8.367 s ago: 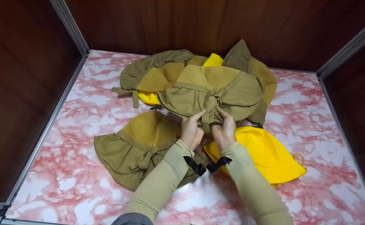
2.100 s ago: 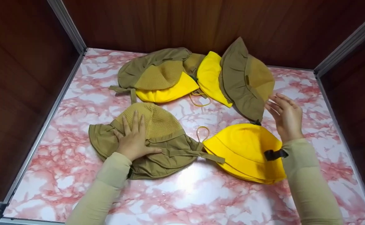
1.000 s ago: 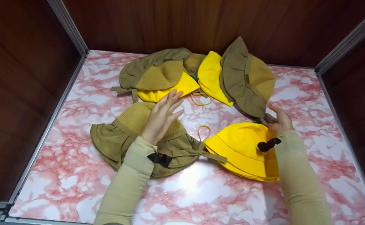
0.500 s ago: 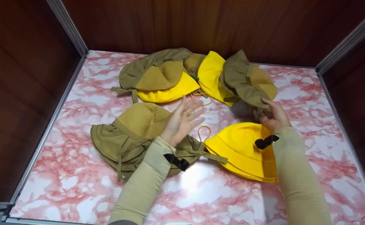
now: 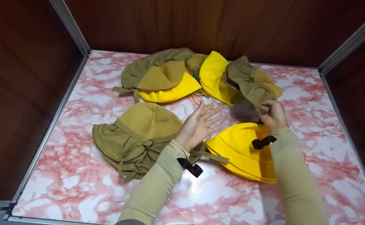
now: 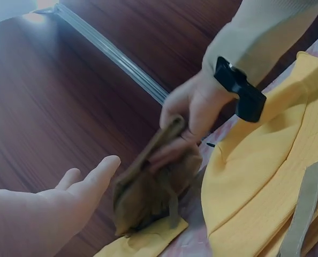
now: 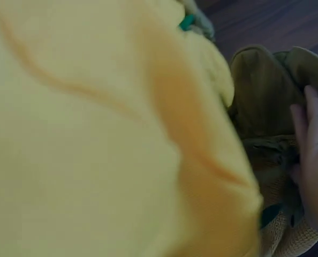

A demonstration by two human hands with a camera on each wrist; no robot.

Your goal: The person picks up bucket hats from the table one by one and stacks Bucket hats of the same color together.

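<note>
My right hand (image 5: 273,115) pinches the brim edge of a brown sun hat (image 5: 248,82) at the back right. Its brim is lifted and folded over, and the woven crown faces right. The left wrist view also shows this hat (image 6: 153,193) hanging from the right hand (image 6: 194,110). Fingers spread and palm up, my left hand (image 5: 198,126) hovers empty between the two front hats. To its left rests an olive sun hat (image 5: 148,122) with a tied bow. Stacked yellow bucket hats (image 5: 241,147) lie under my right forearm and fill much of the right wrist view.
Along the back, another brown sun hat (image 5: 160,76) overlaps a yellow hat (image 5: 173,92). A second yellow hat (image 5: 213,76) stands beside the held one. Dark wood panels (image 5: 195,28) with metal edging enclose the pink marbled table (image 5: 60,175).
The left hand left the olive hat and moved right, turning palm up. My right hand took hold of the back-right brown hat's brim, which has folded and tipped forward.
</note>
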